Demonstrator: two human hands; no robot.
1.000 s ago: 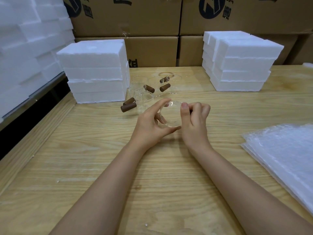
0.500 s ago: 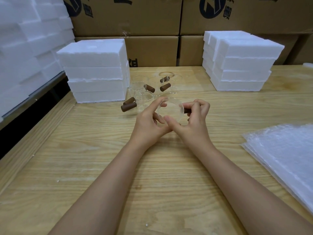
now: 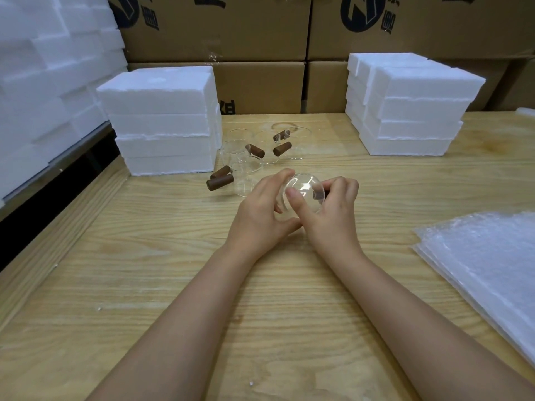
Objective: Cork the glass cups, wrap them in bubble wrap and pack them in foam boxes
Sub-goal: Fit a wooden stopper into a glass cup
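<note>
— Two hands were seen on one glass cup (image 3: pixel 301 195); how was it held?

— It was gripped from both sides. The left hand (image 3: pixel 260 215) was curled round the cup's left side, with the fingers hooked over the top and the thumb tucked underneath. The right hand (image 3: pixel 333 218) was closed at the right side, with the thumb laid flat across the near face of the glass.

— Where was the cup placed relative to that grip?

— It was lodged between the two palms, straight ahead of the person, over the middle of the wooden table (image 3: pixel 144 299). Whether the tabletop was touched could not be told.

— Was anything seen with it?

— A dark brown cork (image 3: pixel 318 194) was seen through the glass at the cup's right side, held by the curled fingers of the right hand. How far it was seated could not be made out.

— What was laid around?

— Farther back, more clear cups (image 3: pixel 246 169) were clustered with brown stoppers among them, and two corks (image 3: pixel 220 179) were lying side by side at the cluster's left. Stacked foam boxes (image 3: pixel 162 123) were set just left of that cluster, and a second stack (image 3: pixel 411 111) well to the right. Sheets of bubble wrap (image 3: pixel 486 270) were piled at the table's right edge, apart from both hands. Cardboard cartons (image 3: pixel 217 27) were stacked behind the table.
</note>
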